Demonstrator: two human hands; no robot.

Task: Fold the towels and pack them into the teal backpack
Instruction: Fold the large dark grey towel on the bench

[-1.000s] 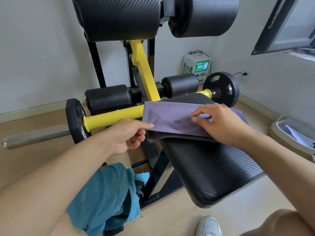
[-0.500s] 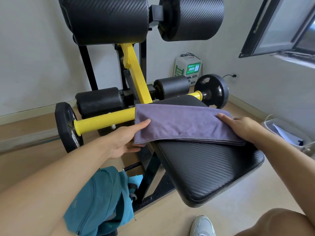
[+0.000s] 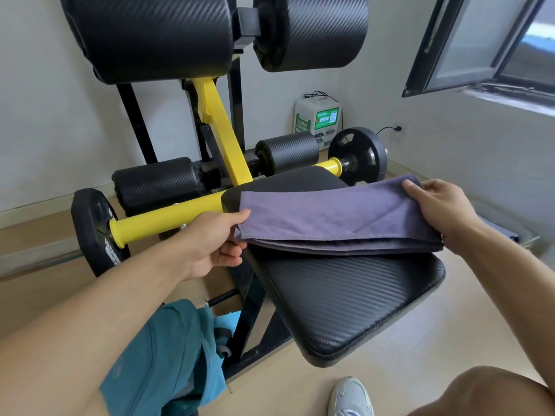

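Note:
A purple-grey towel (image 3: 327, 217), folded into a long band of several layers, lies across the far part of the black padded bench seat (image 3: 345, 298). My left hand (image 3: 210, 241) pinches the towel's left end, thumb on top and fingers underneath. My right hand (image 3: 435, 205) grips the right end, which is raised a little off the pad. The teal backpack (image 3: 162, 355) sits on the floor below my left forearm, beside the bench frame; whether it is open cannot be told.
A yellow bar (image 3: 168, 217) with black weight plates (image 3: 96, 232) runs behind the seat. Large black roller pads (image 3: 156, 37) hang overhead. A white and green box (image 3: 318, 121) stands by the wall, a window (image 3: 486, 43) is at upper right, and my shoe (image 3: 350, 397) is on the floor.
My right hand slid to the towel's right end and now lifts it off the pad. My left hand closed on the left end. The camera tilted slightly.

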